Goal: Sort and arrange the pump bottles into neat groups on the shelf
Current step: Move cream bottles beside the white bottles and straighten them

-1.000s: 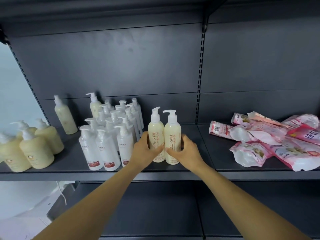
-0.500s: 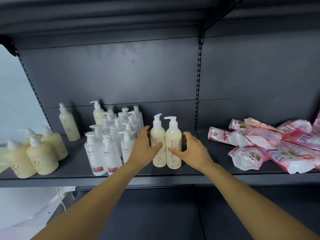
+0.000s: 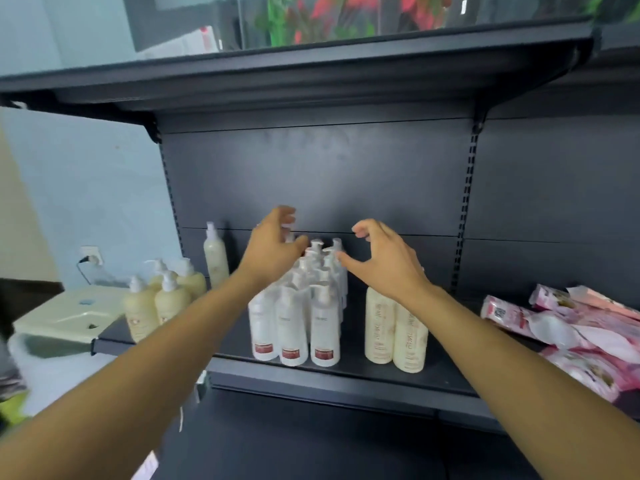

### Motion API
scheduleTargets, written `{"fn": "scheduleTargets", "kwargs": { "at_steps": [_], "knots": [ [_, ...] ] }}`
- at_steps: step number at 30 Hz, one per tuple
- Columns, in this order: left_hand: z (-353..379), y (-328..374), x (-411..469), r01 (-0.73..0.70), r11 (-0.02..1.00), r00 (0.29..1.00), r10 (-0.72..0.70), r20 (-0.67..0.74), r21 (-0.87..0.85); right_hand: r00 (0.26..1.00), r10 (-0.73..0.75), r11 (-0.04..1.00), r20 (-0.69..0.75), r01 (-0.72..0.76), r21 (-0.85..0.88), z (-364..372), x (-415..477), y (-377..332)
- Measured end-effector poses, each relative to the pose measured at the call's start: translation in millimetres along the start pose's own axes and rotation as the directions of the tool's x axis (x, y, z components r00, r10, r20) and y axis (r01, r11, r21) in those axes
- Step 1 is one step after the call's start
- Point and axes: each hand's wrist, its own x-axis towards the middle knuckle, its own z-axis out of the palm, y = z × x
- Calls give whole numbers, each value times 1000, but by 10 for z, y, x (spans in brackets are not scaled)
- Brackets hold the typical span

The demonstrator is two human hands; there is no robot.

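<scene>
A cluster of several white pump bottles [image 3: 294,323] with red labels stands mid-shelf. To its right, two tall cream pump bottles [image 3: 394,327] stand side by side, their tops hidden behind my right wrist. My left hand [image 3: 273,244] hovers over the back left of the white cluster with fingers curved, holding nothing. Over the cluster's back right, my right hand [image 3: 384,258] hangs with spread, curved fingers, also empty. A lone tall cream bottle [image 3: 215,258] stands at the back left. Several rounder yellowish pump bottles [image 3: 162,299] sit at the shelf's left end.
The dark shelf [image 3: 346,375] has pink refill pouches [image 3: 571,327] piled at its right. An upper shelf [image 3: 311,74] hangs overhead. A pale basin [image 3: 69,313] sits beyond the shelf's left end, with a wall socket [image 3: 91,258] above it.
Both hands have let go of the two tall cream bottles and risen up and left over the white cluster. The view has tilted upward.
</scene>
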Motion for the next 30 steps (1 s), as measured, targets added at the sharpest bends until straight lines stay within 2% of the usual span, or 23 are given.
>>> {"fn": "scheduleTargets", "kwargs": {
  "at_steps": [7,11,15,20,24,28,30],
  "knots": [
    [-1016,-705,409,88,984,996,-81,-45,158,993,-54,997,106,49,53,777,624,-819],
    [-1472,-1282,849,138,963,990,-138,-15,232,970,2,999,242,11,-52,1293,1184,-1120],
    [-1730,-1937,1376,230,943,964,-255,77,241,940,134,974,313,-68,-215,1817,1777,-1179],
    [-1697,-2727,1917,319,884,896,-399,196,342,889,261,939,376,-143,-313,2285,2148,-1051],
    [-1456,-3176,2180,355,838,794,-505,339,415,891,302,906,340,-157,-394,2511,2322,-886],
    [-1164,-3454,2317,324,850,736,-503,454,416,891,313,884,328,-147,-444,2645,2492,-811],
    [-1116,-3553,2343,310,867,738,-479,475,391,885,293,889,361,-113,-444,2704,2520,-826]
  ]
}}
